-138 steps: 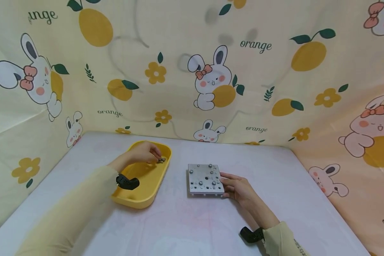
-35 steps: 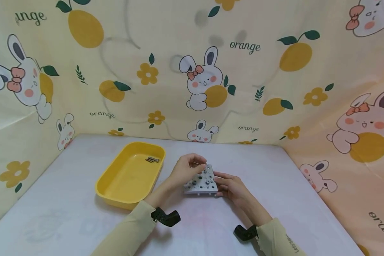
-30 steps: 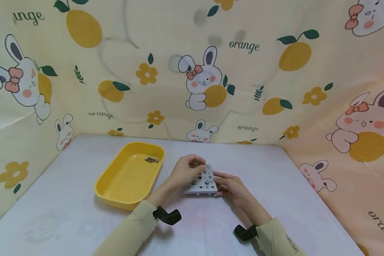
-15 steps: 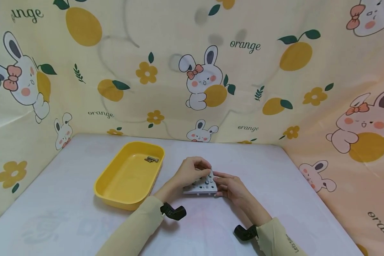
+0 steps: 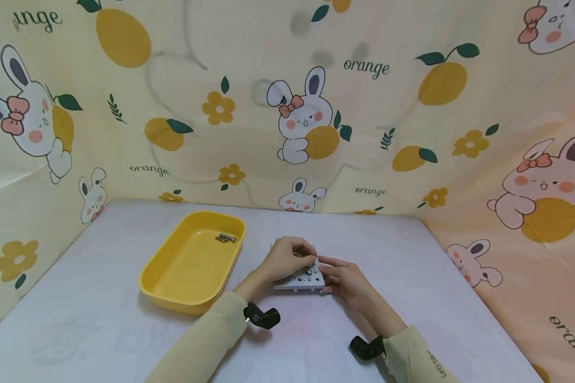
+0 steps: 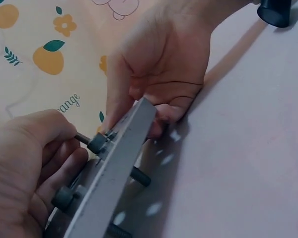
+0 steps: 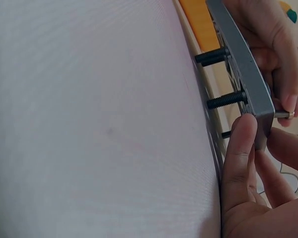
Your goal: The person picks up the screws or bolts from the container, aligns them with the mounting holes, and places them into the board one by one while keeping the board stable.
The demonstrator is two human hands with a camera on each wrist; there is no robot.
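Note:
A grey metal plate [image 5: 298, 285] with several holes stands slightly above the table on bolts that poke out beneath it; one threaded bolt [image 7: 226, 100] is plain in the right wrist view. My right hand [image 5: 350, 279] grips the plate's right edge, thumb on one face and fingers on the other. Over the plate, my left hand [image 5: 287, 259] pinches a thin metal screw [image 7: 282, 114] whose shank meets the plate's upper face. Whether it sits in a hole I cannot tell. Dark bolt heads [image 6: 63, 197] rise from that face. The left hand covers the plate's far left part.
Left of the plate stands a yellow tray [image 5: 172, 306]. Several metal screws [image 5: 226, 238] lie together near its far right end. The white table [image 5: 287, 346] ends at a patterned cloth backdrop [image 5: 249, 69].
My left hand has come from the tray to the plate with a screw. In the last second it has shifted slightly right and nearer over the plate. The right hand keeps its grip.

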